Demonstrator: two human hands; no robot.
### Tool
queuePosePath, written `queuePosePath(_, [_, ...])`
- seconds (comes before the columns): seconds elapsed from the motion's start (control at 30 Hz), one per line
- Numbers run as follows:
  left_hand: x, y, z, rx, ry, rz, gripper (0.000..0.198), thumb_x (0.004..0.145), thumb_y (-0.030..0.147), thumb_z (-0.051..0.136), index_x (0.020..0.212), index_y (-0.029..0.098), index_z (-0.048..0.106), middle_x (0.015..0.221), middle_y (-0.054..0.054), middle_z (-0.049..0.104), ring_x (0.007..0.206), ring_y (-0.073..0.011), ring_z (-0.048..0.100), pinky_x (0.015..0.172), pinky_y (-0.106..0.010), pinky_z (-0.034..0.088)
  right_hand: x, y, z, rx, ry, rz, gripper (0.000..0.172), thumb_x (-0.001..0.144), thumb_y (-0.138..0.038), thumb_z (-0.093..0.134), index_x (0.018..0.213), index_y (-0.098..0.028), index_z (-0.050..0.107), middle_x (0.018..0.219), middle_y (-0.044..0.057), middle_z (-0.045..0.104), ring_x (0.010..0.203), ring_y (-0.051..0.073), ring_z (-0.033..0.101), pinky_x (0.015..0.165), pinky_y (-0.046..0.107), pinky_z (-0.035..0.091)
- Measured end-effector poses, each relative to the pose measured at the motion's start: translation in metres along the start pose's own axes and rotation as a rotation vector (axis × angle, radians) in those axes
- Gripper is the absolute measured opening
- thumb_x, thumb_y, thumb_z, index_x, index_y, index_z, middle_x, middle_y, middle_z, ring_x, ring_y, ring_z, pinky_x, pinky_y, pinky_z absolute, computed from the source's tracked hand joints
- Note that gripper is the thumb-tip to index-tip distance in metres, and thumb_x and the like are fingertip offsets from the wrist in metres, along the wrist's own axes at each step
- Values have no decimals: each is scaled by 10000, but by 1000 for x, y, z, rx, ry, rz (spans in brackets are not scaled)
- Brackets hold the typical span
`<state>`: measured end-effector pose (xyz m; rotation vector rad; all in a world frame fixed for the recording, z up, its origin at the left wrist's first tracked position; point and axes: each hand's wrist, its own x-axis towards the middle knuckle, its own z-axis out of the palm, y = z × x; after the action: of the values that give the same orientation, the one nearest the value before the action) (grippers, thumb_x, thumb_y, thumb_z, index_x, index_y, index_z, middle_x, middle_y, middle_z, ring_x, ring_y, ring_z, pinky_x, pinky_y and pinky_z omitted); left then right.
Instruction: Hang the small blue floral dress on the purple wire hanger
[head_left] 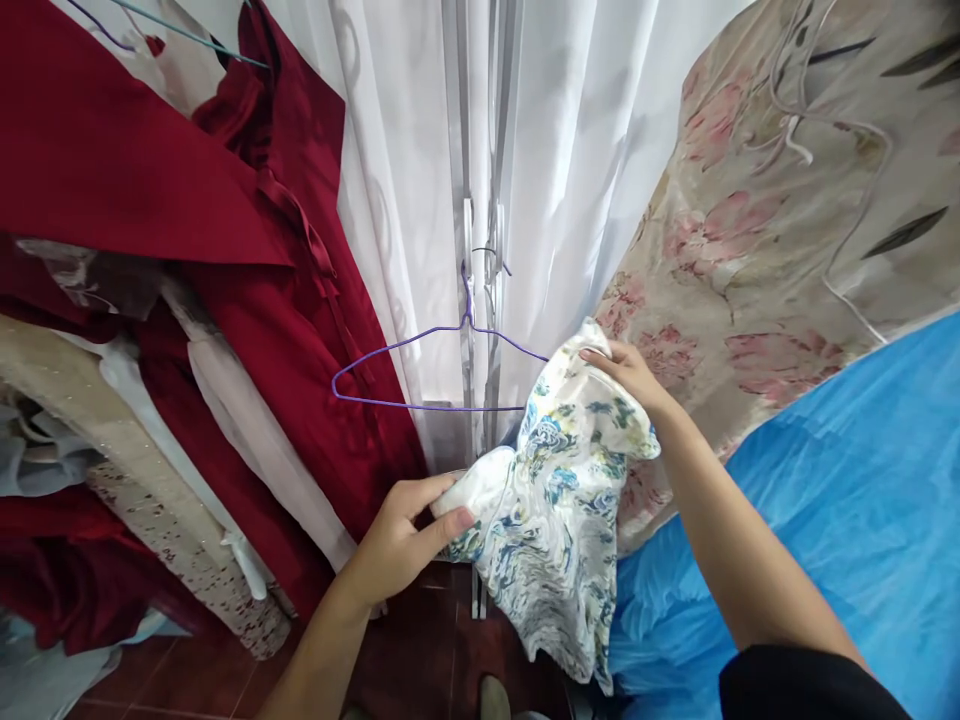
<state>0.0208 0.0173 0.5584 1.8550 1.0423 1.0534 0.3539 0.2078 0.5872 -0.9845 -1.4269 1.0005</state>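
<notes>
A purple wire hanger hangs by its hook in front of the metal frame in the middle. A white top with a blue and green floral print covers the hanger's right end, while the left end is bare. My right hand grips the top's upper edge at the right, with the thumb and fingers closed on the cloth. Lower and to the left, my left hand pinches the other upper side of the top, below the hanger's bottom bar. The rest of the top hangs down loosely, with wrinkles.
Dark red garments hang at the left, beside a beige beaded dress. A floral fabric with pink flowers and blue cloth fill the right. White curtains hang behind; red-brown floor tiles show below.
</notes>
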Motion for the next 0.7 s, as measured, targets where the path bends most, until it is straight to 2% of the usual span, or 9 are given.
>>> queuePosePath(0.1, [8,3,-18,-1,63,23,352,932,423,590,697,174,509,633,36,378,588,-105,356,529,-214,304,21,-1,30,112,-173,196,381,621,-505,854,741,-169,720,657,25,714,580,179,611,541,275,494])
queuePosePath(0.2, [14,-13,-53,146,106,1,327,946,431,561,735,182,546,647,32,445,601,-118,405,554,-219,336,25,-1,40,183,-270,300,373,555,-453,887,708,-159,716,647,61,732,556,200,639,546,305,523])
queuePosePath(0.27, [20,-33,-85,330,76,-24,289,941,440,563,813,192,635,729,4,576,685,-154,504,653,-245,403,24,-3,37,233,-276,305,318,520,-359,895,701,-168,715,628,52,730,538,195,639,533,298,516])
queuePosePath(0.33, [27,-55,-120,538,-17,-52,281,913,470,592,876,220,716,849,-30,682,827,-213,578,829,-312,432,21,-7,35,246,-319,335,272,506,-272,872,712,-173,723,616,43,726,523,190,634,508,286,493])
queuePosePath(0.4, [37,-71,-152,713,-74,-78,286,888,498,607,902,254,757,915,-49,725,929,-260,596,978,-394,387,19,-11,35,212,-379,373,255,505,-230,840,728,-166,734,633,53,733,529,200,642,504,290,482])
queuePosePath(0.47, [50,-77,-178,829,-44,-81,303,896,500,580,963,267,761,993,-64,737,1014,-282,592,1043,-438,345,17,-16,40,200,-403,383,265,509,-217,814,758,-159,744,683,70,749,557,212,660,524,300,490])
queuePosePath(0.57, [68,-73,-203,930,-1,-63,335,919,477,524,1078,263,727,1186,-83,705,1178,-308,547,1051,-452,348,11,-19,51,266,-380,357,308,527,-223,804,822,-160,744,758,82,763,597,216,680,547,298,502])
queuePosePath(0.7, [79,-70,-218,922,-24,-102,334,929,437,474,1115,267,694,1266,-77,674,1220,-321,535,1029,-446,381,3,-17,64,324,-350,341,311,524,-260,829,795,-166,710,732,79,747,580,227,677,537,312,503])
